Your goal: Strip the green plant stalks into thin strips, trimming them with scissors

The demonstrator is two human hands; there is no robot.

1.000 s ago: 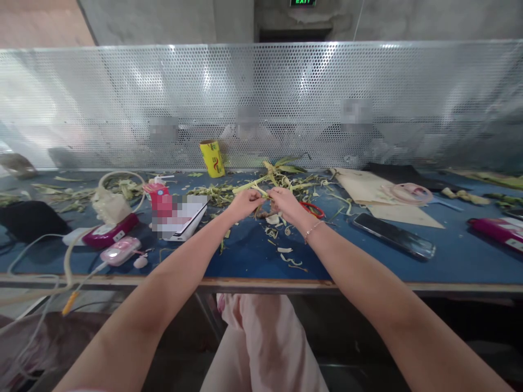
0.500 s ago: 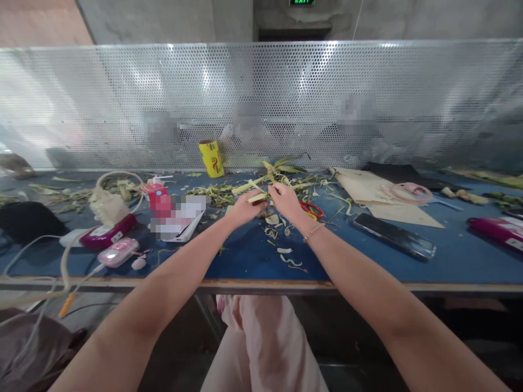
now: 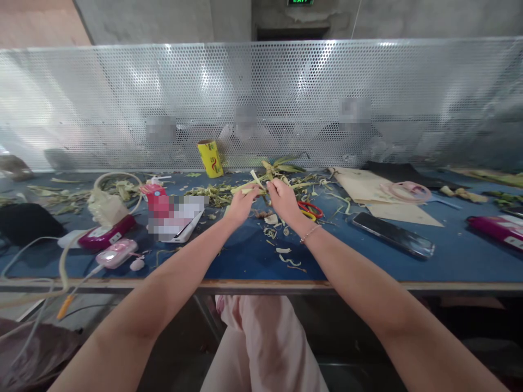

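Glare streaks the perforated screen (image 3: 269,81) above a dimmer table (image 3: 241,261), shadowy underneath.

The left grip (image 3: 242,206) and right grip (image 3: 285,201) are showing bare, as are the left forearm (image 3: 165,275) and right forearm (image 3: 353,275). The right wrist (image 3: 307,228) is carrying a slim bracelet (image 3: 311,233), glinting in pale metallic pink; its finer detail is remaining too small to tell. Pale pink trousers (image 3: 272,340) are covering the legs, the loose plain cloth creasing into soft folds. A deeper pink patch (image 3: 220,304) is showing at the trousers' left edge, its nature staying unclear.
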